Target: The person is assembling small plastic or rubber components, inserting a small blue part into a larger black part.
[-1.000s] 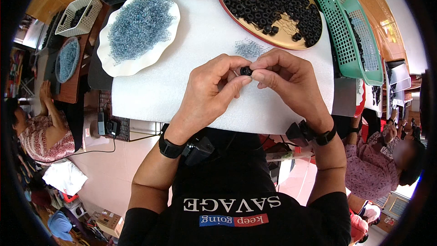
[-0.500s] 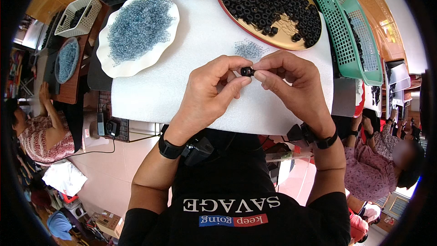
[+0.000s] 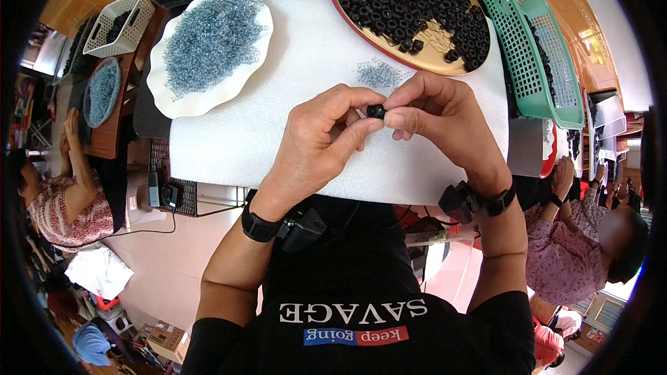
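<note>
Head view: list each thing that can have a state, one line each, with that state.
small black ring: pinched between both hands, off the mat.
left hand: shut on the ring.
right hand: shut on the ring.
gold tray: holds many black rings.
white plate: heaped with clear rings.
green basket: contents unclear.

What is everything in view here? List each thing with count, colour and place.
black ring: one, black, pinched between both hands' fingertips
gold tray: one, gold with red rim, top centre, holds many black rings
loose clear rings: small pile, bluish clear, on pad above hands
white plate: one, white, upper left, heaped with bluish clear rings
foam pad: one, white, covers table
green basket: one, green, right
white basket: one, white, far left
left hand: one
right hand: one
</note>
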`<action>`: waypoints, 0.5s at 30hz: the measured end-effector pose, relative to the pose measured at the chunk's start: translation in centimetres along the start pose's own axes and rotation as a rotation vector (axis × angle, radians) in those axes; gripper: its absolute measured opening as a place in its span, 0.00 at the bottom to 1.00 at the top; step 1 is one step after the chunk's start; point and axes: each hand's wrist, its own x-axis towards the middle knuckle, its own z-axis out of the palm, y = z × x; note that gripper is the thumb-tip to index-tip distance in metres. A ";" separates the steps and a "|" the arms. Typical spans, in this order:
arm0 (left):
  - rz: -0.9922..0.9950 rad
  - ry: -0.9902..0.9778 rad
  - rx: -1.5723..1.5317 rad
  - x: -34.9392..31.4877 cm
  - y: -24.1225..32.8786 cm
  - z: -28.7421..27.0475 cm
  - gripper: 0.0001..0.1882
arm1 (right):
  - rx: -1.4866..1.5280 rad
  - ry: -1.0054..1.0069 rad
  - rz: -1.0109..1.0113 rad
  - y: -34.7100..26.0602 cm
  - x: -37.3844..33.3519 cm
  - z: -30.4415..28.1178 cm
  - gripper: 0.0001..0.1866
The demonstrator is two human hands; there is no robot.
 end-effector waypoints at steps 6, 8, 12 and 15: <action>-0.054 -0.004 -0.057 -0.1 0.3 -0.1 0.12 | 0.101 -0.011 0.025 0.1 0.0 -0.5 0.11; -0.055 -0.006 -0.076 0.0 0.3 0.0 0.12 | 0.119 0.022 0.019 0.3 -0.1 -0.7 0.11; -0.060 -0.005 -0.082 0.0 0.3 -0.1 0.12 | 0.122 0.040 0.037 -0.2 -0.1 -0.4 0.12; -0.053 -0.002 -0.075 0.0 0.3 -0.1 0.12 | 0.130 0.039 0.041 -0.2 -0.2 -0.2 0.12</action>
